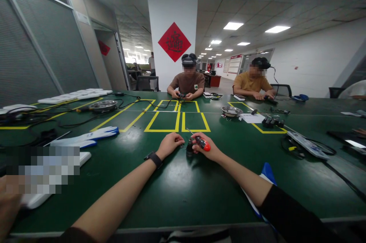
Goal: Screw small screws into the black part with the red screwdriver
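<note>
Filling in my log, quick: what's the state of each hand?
Left hand: fingers curled; whether it grips the small shiny piece at its fingertips cannot be told.
Right hand: closed, holding the screwdriver.

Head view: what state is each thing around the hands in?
Left hand: fingers curled; grip on small pieces unclear
Right hand: closed around the screwdriver
Screwdriver: held, shaft angled up to the left
Black part: upright on the table
Dark wristband: strapped on the left wrist
Left-side glove: lying on the table, unworn
Right-side metal bowl: standing upright
</note>
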`<state>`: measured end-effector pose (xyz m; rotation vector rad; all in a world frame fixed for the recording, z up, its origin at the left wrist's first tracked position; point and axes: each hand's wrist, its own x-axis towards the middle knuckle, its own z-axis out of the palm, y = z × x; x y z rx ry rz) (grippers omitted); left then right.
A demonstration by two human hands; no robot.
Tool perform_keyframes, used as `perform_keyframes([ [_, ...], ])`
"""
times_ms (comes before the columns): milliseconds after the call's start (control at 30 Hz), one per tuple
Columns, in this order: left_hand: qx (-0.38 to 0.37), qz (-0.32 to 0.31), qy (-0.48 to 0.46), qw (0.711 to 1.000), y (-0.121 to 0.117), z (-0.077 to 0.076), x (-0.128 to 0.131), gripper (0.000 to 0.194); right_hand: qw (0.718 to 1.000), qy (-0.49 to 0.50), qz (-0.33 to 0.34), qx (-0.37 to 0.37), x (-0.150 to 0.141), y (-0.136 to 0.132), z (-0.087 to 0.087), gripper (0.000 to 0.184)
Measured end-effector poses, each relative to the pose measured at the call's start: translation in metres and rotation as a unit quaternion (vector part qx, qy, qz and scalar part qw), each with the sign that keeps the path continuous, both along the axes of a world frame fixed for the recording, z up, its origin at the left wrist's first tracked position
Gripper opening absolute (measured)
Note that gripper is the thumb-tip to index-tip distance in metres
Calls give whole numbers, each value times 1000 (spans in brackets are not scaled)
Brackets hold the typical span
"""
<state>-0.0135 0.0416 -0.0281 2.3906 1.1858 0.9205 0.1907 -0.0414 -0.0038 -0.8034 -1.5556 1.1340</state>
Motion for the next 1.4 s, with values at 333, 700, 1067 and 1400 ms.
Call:
perform_keyframes([
  [333, -35, 0, -28, 999, 8, -5, -2, 19, 970, 153, -181, -51, 13, 21, -9, 40],
  [700, -52, 3, -59, 997, 11, -8, -2, 15, 964, 129, -227, -40, 14, 25, -15, 32],
  [1067, -31, 25, -57, 998, 6, -7, -7, 12, 964, 127, -226, -59, 14, 24, -14, 26],
  [1400, -19, 39, -29, 999, 5, -4, -6, 18, 972, 132, -185, -55, 11, 21, -13, 22],
])
